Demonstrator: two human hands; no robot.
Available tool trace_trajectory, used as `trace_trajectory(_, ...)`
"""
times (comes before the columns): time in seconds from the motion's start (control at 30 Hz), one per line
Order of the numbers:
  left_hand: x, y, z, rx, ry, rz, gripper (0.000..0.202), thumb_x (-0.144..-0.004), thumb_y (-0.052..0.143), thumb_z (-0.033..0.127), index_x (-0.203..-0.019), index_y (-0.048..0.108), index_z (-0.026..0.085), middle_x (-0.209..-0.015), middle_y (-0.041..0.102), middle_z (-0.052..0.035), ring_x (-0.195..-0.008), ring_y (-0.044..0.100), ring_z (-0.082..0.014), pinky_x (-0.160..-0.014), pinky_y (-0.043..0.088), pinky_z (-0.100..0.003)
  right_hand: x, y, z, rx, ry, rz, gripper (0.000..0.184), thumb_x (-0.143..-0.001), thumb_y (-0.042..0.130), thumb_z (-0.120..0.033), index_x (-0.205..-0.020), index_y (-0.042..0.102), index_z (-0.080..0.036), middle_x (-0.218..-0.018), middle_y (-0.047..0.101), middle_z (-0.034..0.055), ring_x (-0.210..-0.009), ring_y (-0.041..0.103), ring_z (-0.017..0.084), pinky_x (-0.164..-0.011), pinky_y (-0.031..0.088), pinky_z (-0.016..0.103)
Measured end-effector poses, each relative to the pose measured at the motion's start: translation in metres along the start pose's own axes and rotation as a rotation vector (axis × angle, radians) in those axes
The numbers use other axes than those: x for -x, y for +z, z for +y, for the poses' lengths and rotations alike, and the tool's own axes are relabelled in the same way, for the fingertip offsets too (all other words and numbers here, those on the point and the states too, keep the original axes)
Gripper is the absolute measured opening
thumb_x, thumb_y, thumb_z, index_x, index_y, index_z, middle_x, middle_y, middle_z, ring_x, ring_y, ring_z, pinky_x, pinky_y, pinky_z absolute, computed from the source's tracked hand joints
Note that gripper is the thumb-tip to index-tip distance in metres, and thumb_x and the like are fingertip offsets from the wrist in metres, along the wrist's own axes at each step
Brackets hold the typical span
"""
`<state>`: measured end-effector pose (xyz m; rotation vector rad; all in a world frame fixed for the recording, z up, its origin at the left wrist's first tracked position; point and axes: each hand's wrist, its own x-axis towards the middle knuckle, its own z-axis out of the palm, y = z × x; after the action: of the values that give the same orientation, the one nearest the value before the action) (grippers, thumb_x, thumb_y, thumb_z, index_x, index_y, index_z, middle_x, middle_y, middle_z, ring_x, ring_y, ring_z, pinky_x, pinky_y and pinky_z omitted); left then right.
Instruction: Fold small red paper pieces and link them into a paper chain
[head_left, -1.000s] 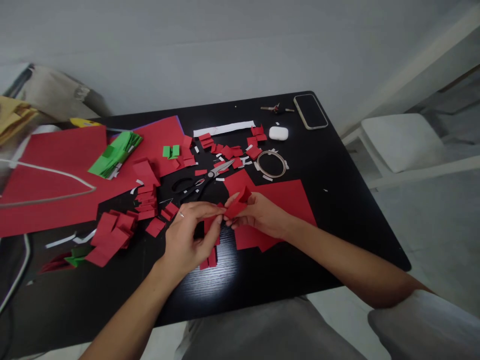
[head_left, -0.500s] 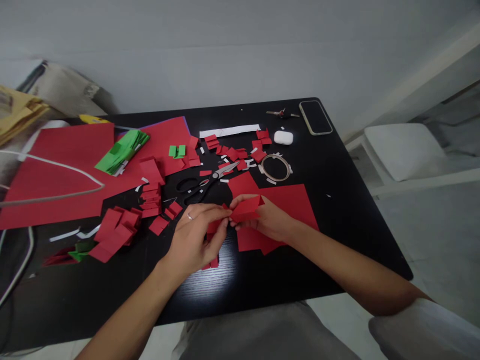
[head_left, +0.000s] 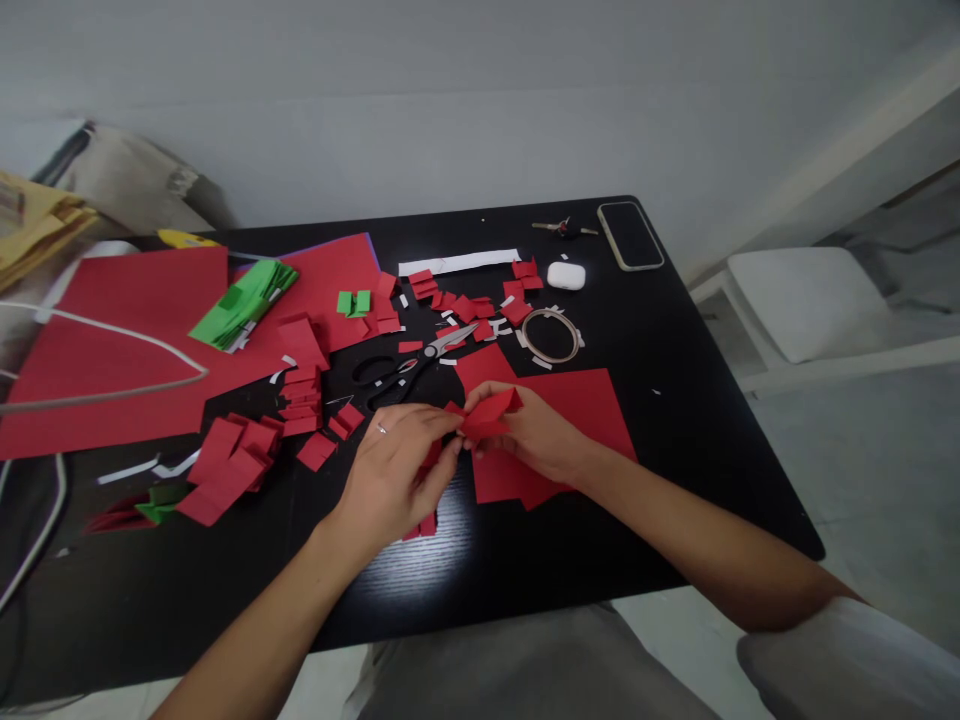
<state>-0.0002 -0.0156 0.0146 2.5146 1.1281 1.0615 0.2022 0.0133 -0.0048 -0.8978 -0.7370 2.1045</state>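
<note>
Between my two hands is a folded piece of red paper [head_left: 491,414], its creased flaps standing up. My left hand [head_left: 397,462], with a ring on one finger, pinches its left end between thumb and fingers. Around its right side close the fingers of my right hand [head_left: 529,430]; some fingertips are hidden behind the paper. Flat red sheets [head_left: 577,410] lie under my right hand. Partly covered by my left hand, a small folded red piece [head_left: 427,525] rests on the table. Black-handled scissors [head_left: 420,362] lie just beyond my hands, blades pointing right.
On the black table [head_left: 720,480] are a tape roll [head_left: 574,340] ringed by white bits, a white case [head_left: 566,276], keys [head_left: 566,229] and a phone [head_left: 631,236]. Leftward lie folded red pieces [head_left: 229,465], a green paper stack [head_left: 244,303] and a white cable [head_left: 112,328].
The folded red paper has tilted slightly in my fingers, and its right tip sits a little further left. My hands have shifted only slightly; the things on the table stay put.
</note>
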Motion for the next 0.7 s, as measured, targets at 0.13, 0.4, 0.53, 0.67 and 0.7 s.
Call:
trace_trajectory(0.13, 0.002, 0.001, 0.0, 0.036, -0.051, 0.012, 0.032, -0.09, 0.071, 0.016, -0.12, 0.059, 0.019, -0.105, 0.076, -0.0081, -0.098, 0.074, -0.0245, -0.087, 0.057, -0.04, -0.001, 0.0, 0.002, 0.027, -0.007, 0.046, 0.027, -0.067, 0.091, -0.02, -0.084, 0.069, -0.018, -0.076, 0.075, -0.0028, -0.059, 0.068, 0.01, -0.064, 0.056, 0.024)
trace_trajectory(0.4, -0.001, 0.007, 0.003, -0.073, -0.009, -0.019, 0.022, -0.095, 0.068, 0.02, -0.116, 0.062, 0.023, -0.111, 0.075, -0.0088, -0.1, 0.073, -0.0271, -0.085, 0.058, -0.042, 0.001, 0.003, 0.004, 0.03, -0.004, 0.076, 0.033, -0.063, 0.095, -0.024, -0.086, 0.072, -0.017, -0.076, 0.076, -0.002, -0.062, 0.068, 0.011, -0.067, 0.055, 0.025)
trace_trajectory(0.53, 0.005, 0.012, 0.0, -0.004, -0.169, 0.101, 0.026, -0.093, 0.069, 0.021, -0.117, 0.059, 0.022, -0.097, 0.075, -0.0053, -0.088, 0.075, -0.0231, -0.077, 0.061, -0.037, 0.002, 0.007, 0.001, 0.008, 0.036, 0.088, 0.033, -0.065, 0.092, -0.022, -0.091, 0.072, -0.015, -0.082, 0.079, 0.0016, -0.072, 0.074, 0.014, -0.073, 0.06, 0.026)
trace_trajectory(0.67, 0.012, 0.015, -0.004, 0.081, -0.26, 0.138, 0.033, -0.091, 0.072, 0.019, -0.119, 0.055, 0.021, -0.099, 0.072, -0.005, -0.088, 0.076, -0.0207, -0.079, 0.064, -0.036, 0.002, 0.009, 0.0, 0.017, 0.038, 0.061, 0.029, -0.068, 0.088, -0.022, -0.09, 0.07, -0.015, -0.076, 0.079, 0.0028, -0.071, 0.077, 0.017, -0.071, 0.063, 0.029)
trace_trajectory(0.7, 0.013, 0.014, -0.005, 0.087, -0.251, 0.149, 0.036, -0.09, 0.073, 0.019, -0.12, 0.054, 0.021, -0.1, 0.072, -0.0055, -0.089, 0.077, -0.0206, -0.08, 0.065, -0.036, 0.002, 0.009, 0.0, 0.024, 0.034, 0.054, 0.027, -0.069, 0.087, -0.022, -0.088, 0.069, -0.016, -0.075, 0.079, 0.0029, -0.069, 0.077, 0.017, -0.069, 0.063, 0.029)
